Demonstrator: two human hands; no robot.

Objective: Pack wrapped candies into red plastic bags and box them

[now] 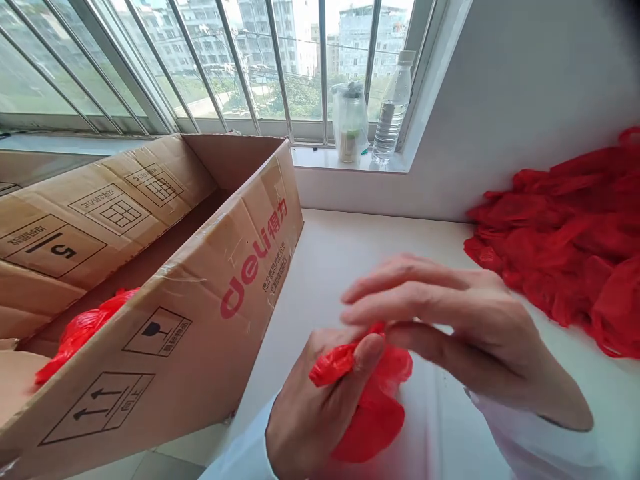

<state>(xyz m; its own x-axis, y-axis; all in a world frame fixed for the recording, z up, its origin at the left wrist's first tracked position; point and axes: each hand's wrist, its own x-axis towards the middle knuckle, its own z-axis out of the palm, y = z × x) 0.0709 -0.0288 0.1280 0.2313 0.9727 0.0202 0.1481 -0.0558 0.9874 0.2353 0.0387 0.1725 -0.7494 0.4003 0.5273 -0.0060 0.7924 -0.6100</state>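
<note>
A thin, crumpled red plastic bag hangs from my left hand, which is closed around its gathered neck. One bunched end sticks out over the back of my thumb, and the looser part falls below my fist. Just above and to the right is my right hand, slightly smeared by motion. Its fingers are stretched out and apart from the thumb, whose tip is close to the top of the bag. Whether it touches the red plastic I cannot tell.
At left stands an open cardboard box with red plastic inside. A heap of thin red material lies on the white table at right. On the windowsill are a clear water bottle and a bag-wrapped container.
</note>
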